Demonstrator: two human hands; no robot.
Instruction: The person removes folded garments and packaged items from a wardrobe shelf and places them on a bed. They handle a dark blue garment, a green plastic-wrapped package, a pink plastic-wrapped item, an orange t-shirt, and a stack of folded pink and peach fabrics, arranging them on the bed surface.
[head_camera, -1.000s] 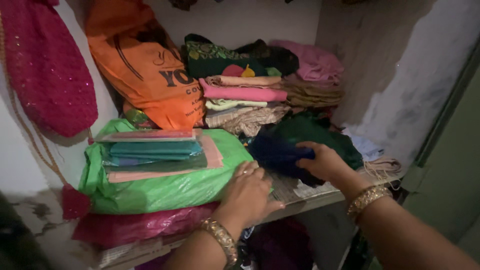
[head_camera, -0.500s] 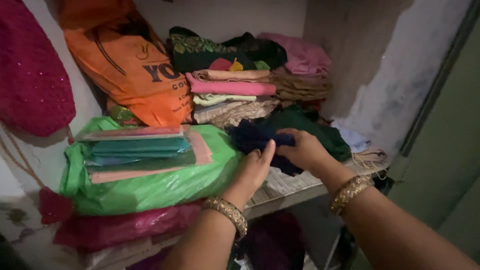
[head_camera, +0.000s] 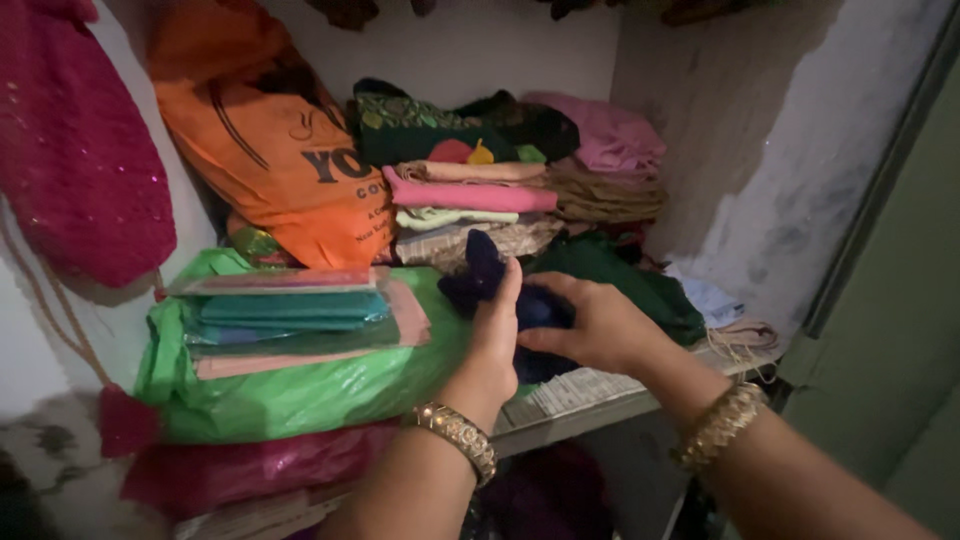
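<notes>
A dark navy cloth is bunched up between both hands just above the shelf. My left hand presses against its left side, fingers upright along the fabric. My right hand grips it from the right, fingers curled into the cloth. Each wrist carries a gold bangle. Directly left of the cloth sits a green plastic bag with flat packets of teal and pink fabric on top. A dark green cloth lies right behind my right hand.
An orange printed bag leans against the back wall. Beside it rise stacks of folded clothes in pink, cream, brown and dark green. A magenta pouch hangs at the left. A red plastic bag lies under the green one.
My left hand left the green bag and rose against the navy cloth. My right hand lifted and gathered the cloth from flat on the shelf into a bunch between both hands.
</notes>
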